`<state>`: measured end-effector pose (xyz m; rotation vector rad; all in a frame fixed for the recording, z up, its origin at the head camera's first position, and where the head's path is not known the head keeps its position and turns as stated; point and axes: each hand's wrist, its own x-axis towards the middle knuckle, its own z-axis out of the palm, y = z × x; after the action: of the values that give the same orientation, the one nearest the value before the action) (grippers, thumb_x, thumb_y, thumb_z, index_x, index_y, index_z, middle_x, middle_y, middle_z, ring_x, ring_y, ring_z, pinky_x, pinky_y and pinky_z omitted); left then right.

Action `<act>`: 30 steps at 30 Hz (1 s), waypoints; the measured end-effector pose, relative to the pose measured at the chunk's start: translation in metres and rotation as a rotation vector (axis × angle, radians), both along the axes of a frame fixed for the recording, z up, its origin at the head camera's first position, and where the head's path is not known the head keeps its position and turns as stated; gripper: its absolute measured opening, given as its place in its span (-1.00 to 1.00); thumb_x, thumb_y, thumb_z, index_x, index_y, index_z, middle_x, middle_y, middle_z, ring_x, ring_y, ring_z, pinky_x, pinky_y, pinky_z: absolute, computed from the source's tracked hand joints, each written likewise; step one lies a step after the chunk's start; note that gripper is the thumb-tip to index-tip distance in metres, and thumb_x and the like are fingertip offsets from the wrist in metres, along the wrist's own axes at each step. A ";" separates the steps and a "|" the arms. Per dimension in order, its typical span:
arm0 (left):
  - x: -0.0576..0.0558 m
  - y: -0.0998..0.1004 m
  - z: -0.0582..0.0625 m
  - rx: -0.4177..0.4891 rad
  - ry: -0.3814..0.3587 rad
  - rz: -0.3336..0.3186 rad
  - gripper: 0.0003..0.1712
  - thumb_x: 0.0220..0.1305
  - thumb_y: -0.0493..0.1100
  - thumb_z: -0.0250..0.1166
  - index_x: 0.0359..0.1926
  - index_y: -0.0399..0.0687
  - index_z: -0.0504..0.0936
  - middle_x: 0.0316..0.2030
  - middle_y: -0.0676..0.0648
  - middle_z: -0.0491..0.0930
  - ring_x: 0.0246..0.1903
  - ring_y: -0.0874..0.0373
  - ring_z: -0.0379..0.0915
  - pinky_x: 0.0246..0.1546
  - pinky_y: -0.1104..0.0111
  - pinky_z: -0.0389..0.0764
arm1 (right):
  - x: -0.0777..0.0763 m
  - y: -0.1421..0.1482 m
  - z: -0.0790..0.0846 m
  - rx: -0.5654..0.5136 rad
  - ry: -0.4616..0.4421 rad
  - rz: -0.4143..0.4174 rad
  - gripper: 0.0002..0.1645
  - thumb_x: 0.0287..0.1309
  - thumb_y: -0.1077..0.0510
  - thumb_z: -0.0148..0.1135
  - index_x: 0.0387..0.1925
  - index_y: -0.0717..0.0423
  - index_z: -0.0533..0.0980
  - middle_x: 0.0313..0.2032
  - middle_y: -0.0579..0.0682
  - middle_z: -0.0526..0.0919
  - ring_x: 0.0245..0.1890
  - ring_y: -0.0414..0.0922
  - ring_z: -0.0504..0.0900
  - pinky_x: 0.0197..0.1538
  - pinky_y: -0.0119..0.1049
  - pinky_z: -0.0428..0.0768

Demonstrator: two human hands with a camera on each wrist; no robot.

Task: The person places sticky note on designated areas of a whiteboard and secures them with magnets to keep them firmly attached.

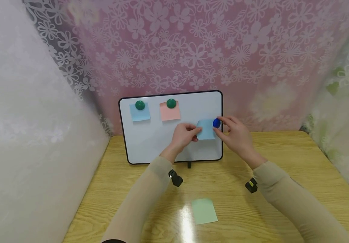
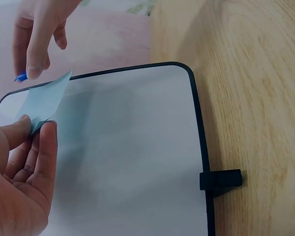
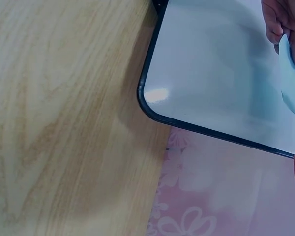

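Observation:
My left hand [image 1: 182, 135] pinches the left edge of a blue sticky note [image 1: 206, 130] between thumb and fingers, in front of the right part of a whiteboard [image 1: 162, 141]. In the left wrist view the note [image 2: 46, 98] bends away from the board's surface. My right hand [image 1: 236, 135] holds a round blue magnet [image 1: 216, 123] between thumb and index finger, by the note's upper right corner. Another blue note [image 1: 140, 115] hangs at the board's upper left under a green magnet [image 1: 140, 105]. Beside it a pink note [image 1: 170, 114] hangs under a second green magnet [image 1: 171, 103].
A pale green sticky note [image 1: 204, 212] lies on the wooden table [image 1: 238, 216] nearer to me. The black-framed board leans upright at the back, with a small black foot [image 2: 221, 179] at its lower edge. Behind it hangs a pink flowered curtain [image 1: 186, 50].

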<state>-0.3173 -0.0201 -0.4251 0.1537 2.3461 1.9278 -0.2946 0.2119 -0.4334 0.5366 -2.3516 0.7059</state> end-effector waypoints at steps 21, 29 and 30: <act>-0.009 0.002 0.017 -0.032 0.101 0.017 -0.75 0.50 -0.13 0.42 -0.10 -0.29 0.79 -0.29 -0.14 0.74 -0.51 0.15 0.64 -0.21 0.14 0.79 | -0.017 -0.009 0.019 0.066 0.044 0.006 -0.37 0.25 0.03 0.60 0.27 0.19 0.64 0.10 0.17 0.69 0.01 0.18 0.70 0.03 0.12 0.71; -0.012 0.004 0.024 -0.038 0.134 0.030 -0.75 0.51 -0.11 0.41 -0.11 -0.26 0.79 -0.32 -0.12 0.74 -0.52 0.15 0.65 -0.13 0.00 0.78 | -0.024 -0.019 0.026 0.083 0.089 -0.004 -0.43 0.28 0.04 0.57 0.24 0.18 0.66 0.06 0.17 0.70 -0.10 0.16 0.71 -0.27 0.06 0.72; -0.013 0.004 0.025 -0.041 0.138 0.031 -0.75 0.51 -0.10 0.41 -0.11 -0.26 0.79 -0.32 -0.11 0.74 -0.51 0.15 0.65 -0.13 0.01 0.77 | -0.025 -0.020 0.027 0.086 0.094 -0.009 -0.43 0.28 0.05 0.57 0.24 0.18 0.66 0.06 0.17 0.70 -0.10 0.15 0.71 -0.27 0.06 0.72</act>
<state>-0.3300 -0.0159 -0.4004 0.2566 2.4868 1.9392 -0.3196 0.1923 -0.4062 0.5841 -2.3031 0.5650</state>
